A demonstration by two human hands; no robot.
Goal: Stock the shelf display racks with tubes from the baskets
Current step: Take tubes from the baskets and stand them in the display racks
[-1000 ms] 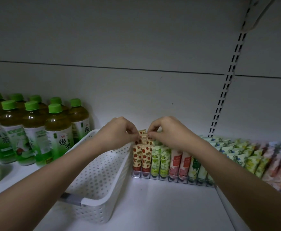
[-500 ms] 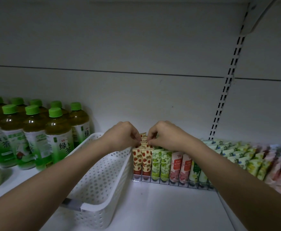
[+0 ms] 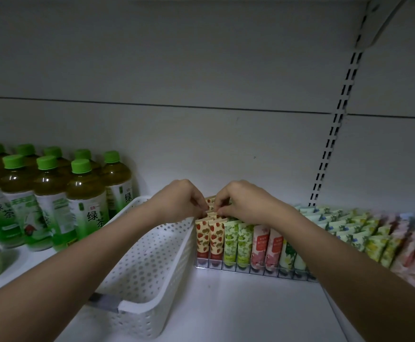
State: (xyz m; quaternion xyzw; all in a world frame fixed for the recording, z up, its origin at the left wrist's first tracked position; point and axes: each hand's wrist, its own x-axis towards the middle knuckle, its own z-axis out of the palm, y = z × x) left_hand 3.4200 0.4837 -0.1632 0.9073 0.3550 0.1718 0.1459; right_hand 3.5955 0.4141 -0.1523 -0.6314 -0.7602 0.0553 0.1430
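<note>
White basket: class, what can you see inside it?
Inside the white basket, only bare perforated wall and floor show. The left forearm covers its far end, so tubes there cannot be ruled out.

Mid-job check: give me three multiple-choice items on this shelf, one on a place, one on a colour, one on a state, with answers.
1. The white basket sits:
A. right of the rack
B. between the bottles and the rack
C. on the rack

2. The bottle caps are:
A. red
B. white
C. green

3. The left hand and right hand are:
A. pinching the strawberry tubes
B. resting flat on the shelf
C. gripping a bottle

Answers: B, the basket's far end lies between the tea bottles and the wire rack; C, every cap is green; A, both hands' fingers pinch tube tops in the leftmost rows.
</note>
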